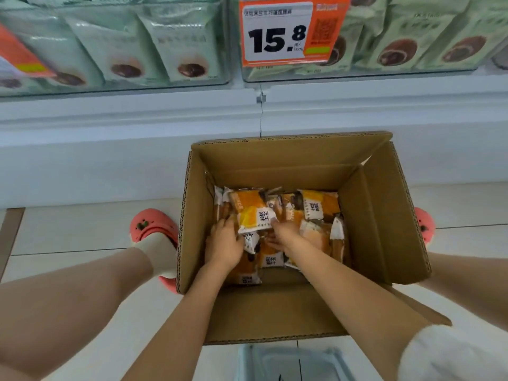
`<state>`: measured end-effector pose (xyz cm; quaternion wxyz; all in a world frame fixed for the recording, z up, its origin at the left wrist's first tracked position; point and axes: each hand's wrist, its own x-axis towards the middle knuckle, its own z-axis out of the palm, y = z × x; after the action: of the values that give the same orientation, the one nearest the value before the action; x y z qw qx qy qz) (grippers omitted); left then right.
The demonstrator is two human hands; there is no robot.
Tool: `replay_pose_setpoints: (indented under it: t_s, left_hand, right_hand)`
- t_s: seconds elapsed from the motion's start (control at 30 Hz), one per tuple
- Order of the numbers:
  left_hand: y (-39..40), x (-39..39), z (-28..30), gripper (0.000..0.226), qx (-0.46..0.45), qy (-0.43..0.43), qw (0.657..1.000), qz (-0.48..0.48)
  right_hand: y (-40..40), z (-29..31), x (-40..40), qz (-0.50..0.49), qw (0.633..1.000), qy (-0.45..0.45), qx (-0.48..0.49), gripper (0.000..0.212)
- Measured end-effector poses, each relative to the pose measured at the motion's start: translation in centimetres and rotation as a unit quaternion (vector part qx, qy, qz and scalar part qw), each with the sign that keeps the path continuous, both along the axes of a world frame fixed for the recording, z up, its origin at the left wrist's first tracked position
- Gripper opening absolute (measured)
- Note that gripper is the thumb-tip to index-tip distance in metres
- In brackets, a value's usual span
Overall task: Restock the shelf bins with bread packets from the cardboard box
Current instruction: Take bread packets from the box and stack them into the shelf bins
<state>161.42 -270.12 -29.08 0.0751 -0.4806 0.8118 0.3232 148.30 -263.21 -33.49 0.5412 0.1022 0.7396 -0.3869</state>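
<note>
Gripping one orange-and-white bread packet (pixel 254 213) in the cardboard box (pixel 384 215): left hand (pixel 224 243) and right hand (pixel 286 233).

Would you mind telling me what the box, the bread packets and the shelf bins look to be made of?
The box looks like brown corrugated cardboard: fluting shows along its cut edges, matte finish. The bread packets seem to be thin printed plastic film, crinkled and slightly glossy. The shelf bins appear to be clear hard plastic, perhaps acrylic, since the packets inside show through their fronts.
</note>
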Motion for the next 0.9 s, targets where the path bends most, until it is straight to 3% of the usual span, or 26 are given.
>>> replay_pose_setpoints:
  t_s: [0.1, 0.2, 0.3, 0.4, 0.47, 0.6, 0.67, 0.8, 0.9]
  left_hand:
    - [0.0, 0.0, -0.5, 0.047, 0.050, 0.048, 0.996, 0.049]
    - [0.1, -0.1, -0.1, 0.048, 0.149, 0.147, 0.968, 0.137]
    - [-0.1, -0.6, 1.3, 0.053, 0.270, 0.212, 0.901, 0.266]
    - [-0.5, -0.7, 2.8, 0.036, 0.369, 0.261, 0.824, 0.340]
    - [-0.9, -0.7, 3.5, 0.049, 0.415, 0.293, 0.781, 0.362]
    - [-1.6, -0.6, 5.1, 0.075, 0.482, 0.340, 0.731, 0.343]
    - [-1.6, -0.3, 6.4, 0.074, 0.504, 0.328, 0.741, 0.297]
    - [-0.3, -0.5, 8.2, 0.056, 0.451, 0.267, 0.835, 0.165]
    - [0.9, -1.2, 9.1, 0.044, 0.410, 0.267, 0.860, 0.142]
  right_hand:
    - [-0.3, 0.3, 0.6, -0.070, 0.997, 0.021, -0.029, 0.023]
    - [0.2, 2.5, 0.3, 0.033, 0.983, 0.179, -0.029, 0.031]
    - [1.7, 5.7, -0.7, 0.111, 0.949, 0.273, -0.109, 0.021]
    - [3.7, 9.5, -2.0, 0.230, 0.896, 0.338, -0.173, 0.011]
    - [4.8, 11.8, -2.8, 0.297, 0.868, 0.352, -0.187, 0.013]
    - [6.1, 16.2, -3.8, 0.356, 0.840, 0.339, -0.231, 0.014]
    - [7.2, 17.8, -3.9, 0.326, 0.849, 0.332, -0.252, 0.012]
    - [10.3, 18.0, -3.7, 0.226, 0.895, 0.266, -0.278, 0.013]
    - [11.6, 17.4, -3.5, 0.210, 0.903, 0.241, -0.288, 0.014]
